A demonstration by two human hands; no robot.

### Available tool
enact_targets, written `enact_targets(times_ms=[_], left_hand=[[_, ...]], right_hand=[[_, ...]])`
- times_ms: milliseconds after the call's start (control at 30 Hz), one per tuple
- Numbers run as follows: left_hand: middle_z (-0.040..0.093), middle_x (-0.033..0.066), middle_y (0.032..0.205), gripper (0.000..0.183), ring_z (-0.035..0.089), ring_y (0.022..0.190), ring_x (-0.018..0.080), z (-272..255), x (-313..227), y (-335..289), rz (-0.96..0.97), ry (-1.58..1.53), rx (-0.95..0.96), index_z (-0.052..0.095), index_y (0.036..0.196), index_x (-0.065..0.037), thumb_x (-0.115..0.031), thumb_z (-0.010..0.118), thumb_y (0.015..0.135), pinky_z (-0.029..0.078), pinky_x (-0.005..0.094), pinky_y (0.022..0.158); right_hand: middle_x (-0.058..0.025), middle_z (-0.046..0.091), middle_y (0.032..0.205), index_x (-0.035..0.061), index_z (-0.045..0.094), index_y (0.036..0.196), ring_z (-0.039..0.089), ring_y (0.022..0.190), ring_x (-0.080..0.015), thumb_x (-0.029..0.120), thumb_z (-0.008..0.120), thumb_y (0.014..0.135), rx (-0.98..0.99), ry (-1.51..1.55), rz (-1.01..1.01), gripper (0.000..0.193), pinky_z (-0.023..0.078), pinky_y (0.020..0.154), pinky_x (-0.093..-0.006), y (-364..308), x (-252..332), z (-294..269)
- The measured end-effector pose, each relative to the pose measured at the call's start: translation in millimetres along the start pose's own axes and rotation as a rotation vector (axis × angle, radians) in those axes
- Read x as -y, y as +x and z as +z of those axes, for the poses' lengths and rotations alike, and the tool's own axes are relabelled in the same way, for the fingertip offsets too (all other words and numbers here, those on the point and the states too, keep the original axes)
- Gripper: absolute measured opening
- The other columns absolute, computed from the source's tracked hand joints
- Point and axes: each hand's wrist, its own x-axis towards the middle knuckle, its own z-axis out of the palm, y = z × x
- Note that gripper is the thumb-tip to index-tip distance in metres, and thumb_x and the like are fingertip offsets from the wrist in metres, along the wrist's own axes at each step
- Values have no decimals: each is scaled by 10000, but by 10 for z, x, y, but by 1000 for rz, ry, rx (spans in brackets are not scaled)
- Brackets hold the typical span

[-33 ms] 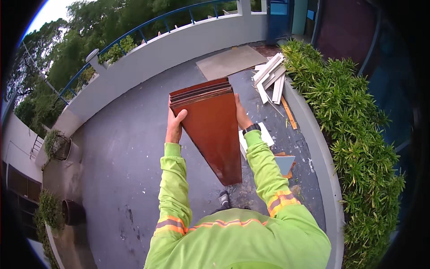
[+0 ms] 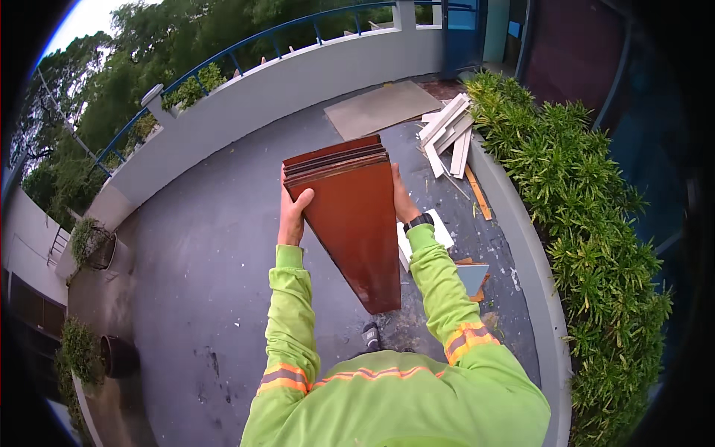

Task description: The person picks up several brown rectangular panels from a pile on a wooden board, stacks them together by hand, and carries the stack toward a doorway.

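- Gray floor [image 2: 208,246] spreads underneath everything.
- Over its middle, a stack of reddish-brown boards [image 2: 354,231] is held roughly upright, layered end on top; whether its low end touches the floor cannot be told.
- Left hand [image 2: 293,212] pinches the stack's upper left side, thumb on the front face.
- Right hand [image 2: 404,197] clasps the upper right side, fingers mostly hidden behind.
- On the floor's near side is a dark shoe [image 2: 371,336].
- Toward its right edge lie a pale blue board [image 2: 471,278] and a white panel [image 2: 440,228].
- Farther along that edge, white strips [image 2: 445,124] are piled beside leafy shrubs [image 2: 573,201].
- At the far edge, a flat beige sheet [image 2: 383,109] lies near a gray wall [image 2: 283,83].
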Motion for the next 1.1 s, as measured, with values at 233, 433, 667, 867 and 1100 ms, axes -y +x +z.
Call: enact_targets(times_ms=[233,433,667,867,1100], left_hand=[[376,110,1442,1090,389,1313,234,-8,-76,-211,35,19,-1,126,1525,-63,-389,771,708,297,369,1104],[291,133,1509,1110,307,1384,251,-141,3,-459,44,-191,9,93,1526,-58,-702,598,777,254,397,1137],[310,83,1510,888,324,1372,246,-222,311,-293,-62,-243,-57,129,1528,-99,-704,334,911,283,397,1127],[307,92,1515,845,332,1373,246,-152,324,-101,-5,-214,-16,151,1526,-101,-680,313,932,293,397,1125],[305,96,1520,883,325,1378,258,-111,223,-347,21,-228,-87,185,1515,-88,-708,340,907,299,408,1124]], right_hand=[[-79,463,1393,30,401,1411,429,1266,-177,629,187,981,-103,-21,17,768,322,1081,-318,-277,-69,-11],[-97,291,1527,46,221,1503,252,1409,-210,629,187,975,-98,-80,50,787,176,1160,-346,-618,113,144],[-105,306,1514,21,233,1493,266,1400,-209,600,208,992,-115,-32,-5,766,188,1154,-333,-432,151,151],[-95,230,1554,48,151,1518,207,1428,-200,622,221,978,-90,30,45,791,164,1165,-342,-327,176,114],[-101,234,1552,49,160,1517,224,1425,-208,678,203,947,-93,19,-23,850,171,1161,-346,-711,303,314]])
